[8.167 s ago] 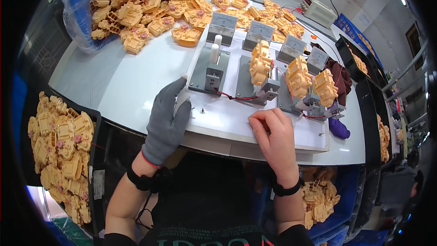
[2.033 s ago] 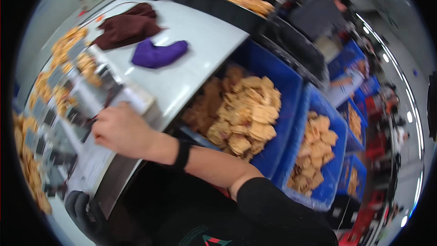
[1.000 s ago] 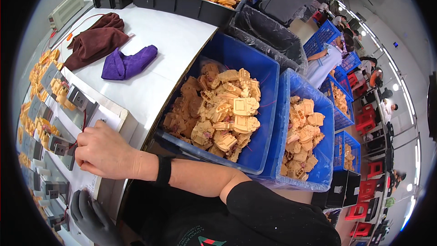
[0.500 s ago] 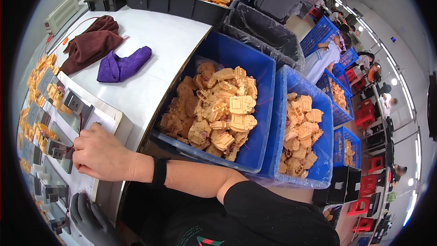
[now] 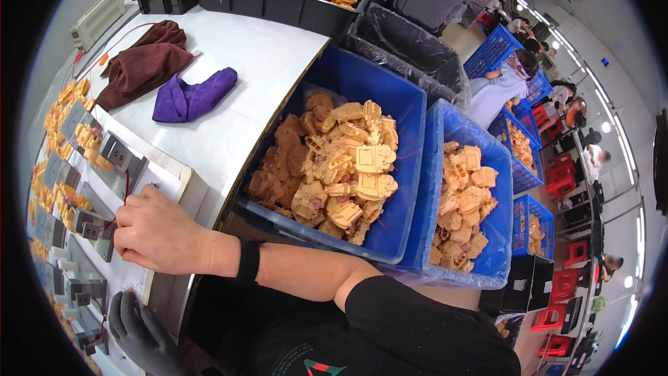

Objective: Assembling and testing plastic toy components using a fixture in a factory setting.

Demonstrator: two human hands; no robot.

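Note:
My right hand [image 5: 163,231], bare with a black band at the wrist, is closed beside a row of grey metal fixtures. Its fingertips are hidden, so what they grip cannot be made out; thin red wire runs close to them. My left hand [image 5: 142,334], in a dark grey glove, lies lower with its fingers stretched out, near another metal fixture [image 5: 85,288]. Beyond my right hand stands a fixture with a dark block [image 5: 117,153]. Yellow-orange plastic toy-like parts [image 5: 89,141] sit on and behind the fixtures.
A purple cloth [image 5: 193,95] and a brown cloth [image 5: 149,63] lie on the white table [image 5: 257,63]. Blue bins [image 5: 410,139] of yellow plastic parts stand beside the table. Black trays [image 5: 278,10] hold more parts at the back. Several people work in the background.
The view has shifted slightly, moving most things a little to the right in the picture. Both hands keep nearly the same pose and place by the fixtures.

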